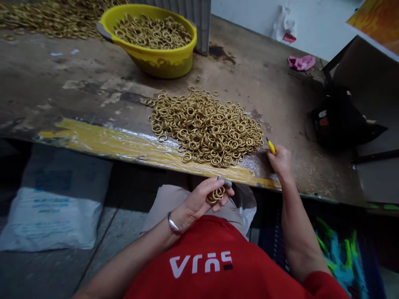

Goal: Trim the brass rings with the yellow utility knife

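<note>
Several brass-coloured rings (216,195) lie in my left hand (205,194), which is curled round them below the table's front edge, with dark grey coverings on a fingertip. My right hand (280,160) is closed on a yellow tool (271,146) with a dark pointed tip, just right of a heap of rings (205,124). The heap spreads over the table (102,95) near its taped yellow edge. Behind it stands a yellow basin (162,62) holding many more rings.
More loose rings (52,18) cover the back left. A pink cloth (301,62) and a black bag (339,120) are at the right. Below the table are a white sack (59,199) at the left and green and blue items (341,257) at the right.
</note>
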Motion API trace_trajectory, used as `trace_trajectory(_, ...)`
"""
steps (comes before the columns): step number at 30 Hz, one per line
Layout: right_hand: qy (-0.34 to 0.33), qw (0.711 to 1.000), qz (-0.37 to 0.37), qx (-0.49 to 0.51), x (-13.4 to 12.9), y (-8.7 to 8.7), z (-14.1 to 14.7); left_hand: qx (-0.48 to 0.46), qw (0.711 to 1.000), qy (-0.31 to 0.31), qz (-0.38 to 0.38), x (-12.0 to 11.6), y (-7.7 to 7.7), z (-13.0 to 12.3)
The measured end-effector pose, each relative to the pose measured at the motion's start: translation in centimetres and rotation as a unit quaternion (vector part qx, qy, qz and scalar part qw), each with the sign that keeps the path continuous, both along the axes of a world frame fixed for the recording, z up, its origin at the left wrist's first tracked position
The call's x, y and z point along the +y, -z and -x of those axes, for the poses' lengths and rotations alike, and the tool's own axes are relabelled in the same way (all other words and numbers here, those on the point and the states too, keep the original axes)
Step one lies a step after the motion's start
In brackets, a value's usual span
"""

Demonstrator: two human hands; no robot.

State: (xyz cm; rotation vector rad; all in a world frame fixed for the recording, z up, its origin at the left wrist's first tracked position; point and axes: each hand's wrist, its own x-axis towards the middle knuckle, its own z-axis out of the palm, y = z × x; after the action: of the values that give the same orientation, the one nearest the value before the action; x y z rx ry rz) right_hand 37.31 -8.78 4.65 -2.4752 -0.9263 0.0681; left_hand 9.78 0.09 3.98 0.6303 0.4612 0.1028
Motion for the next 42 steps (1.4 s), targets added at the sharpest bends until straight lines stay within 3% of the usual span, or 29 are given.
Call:
trace_trajectory(2,-0.036,0.977,-0.110,0.177,-0.6,-0.8,2.6,0.017,1.000,-0.014,-0.004,0.0,0.1,-0.2)
trace_trajectory(4,-0.077,0.902,-0.192,0.379,-1.2,-1.4,5.9,0.023,0.999,-0.025,-0.007,-0.2,0.1,-0.4)
trace_trajectory(6,-0.081,0.830,-0.239,0.497,-1.8,-1.5,9.1,0.008,1.000,-0.028,-0.008,-0.4,0.0,-0.4)
trace_trajectory(8,-0.073,0.784,-0.263,0.557,-2.2,-1.2,11.6,-0.011,0.999,-0.028,-0.011,-0.6,-0.2,-0.2)
trace_trajectory(10,-0.069,0.756,-0.277,0.589,-2.4,-0.7,13.3,-0.022,0.999,-0.031,-0.015,-0.7,-0.4,0.1)
trace_trajectory(14,-0.080,0.730,-0.276,0.620,-2.6,0.2,14.7,-0.030,0.999,-0.015,-0.040,-0.9,-0.7,0.6)
trace_trajectory(16,-0.092,0.741,-0.264,0.610,-2.8,0.1,15.0,-0.021,0.998,-0.001,-0.054,-1.1,-0.9,0.8)
trace_trajectory(17,-0.104,0.761,-0.256,0.588,-3.0,-0.1,15.0,-0.014,0.998,0.000,-0.058,-1.2,-1.0,0.8)
trace_trajectory(21,-0.210,0.900,-0.185,0.334,-3.9,-1.7,14.9,0.011,0.996,-0.032,-0.088,-1.7,-1.4,0.8)
trace_trajectory(23,-0.260,0.941,-0.121,0.182,-4.6,-2.3,14.8,0.014,0.991,-0.046,-0.124,-2.0,-1.5,0.8)
trace_trajectory(28,-0.271,0.962,0.019,0.014,-5.9,-2.7,15.0,0.015,0.975,-0.045,-0.215,-2.3,-1.6,0.8)
trace_trajectory(34,-0.259,0.961,0.074,-0.056,-5.2,-1.8,14.9,0.042,0.947,-0.021,-0.318,-1.9,-1.8,1.2)
trace_trajectory(37,-0.170,0.971,0.146,-0.083,-4.7,-0.6,12.5,0.029,0.937,-0.002,-0.348,-1.7,-2.9,1.5)
trace_trajectory(39,-0.082,0.976,0.179,-0.087,-4.5,0.4,10.0,0.007,0.941,0.031,-0.336,-1.7,-3.4,1.8)
trace_trajectory(42,-0.058,0.990,0.105,-0.070,-4.2,1.6,6.6,0.006,0.972,0.052,-0.230,-1.7,-2.9,1.7)
